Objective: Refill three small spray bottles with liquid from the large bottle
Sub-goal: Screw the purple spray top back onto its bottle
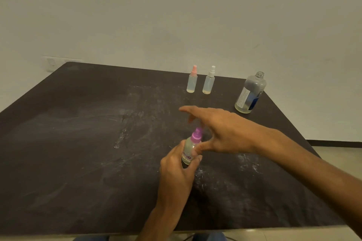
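Observation:
My left hand [179, 164] grips the body of a small spray bottle with a purple spray top [193, 146], held upright over the middle of the dark table [78, 143]. Just above and right of the purple top hovers my right hand [219, 129], fingers spread, thumb near the bottle's shoulder, holding nothing. Two more small bottles stand at the back: one with a pink top [192, 80] and one with a white top [209, 81], each with a little yellowish liquid at the bottom. The large clear bottle [249, 94], uncapped, with a blue and white label, stands at the back right.
The table's far edge runs against a plain pale wall [176, 15]. A wall socket plate [52, 63] sits low at the left. The table's right edge drops to a tiled floor [337, 158]. White scuff marks cover the tabletop.

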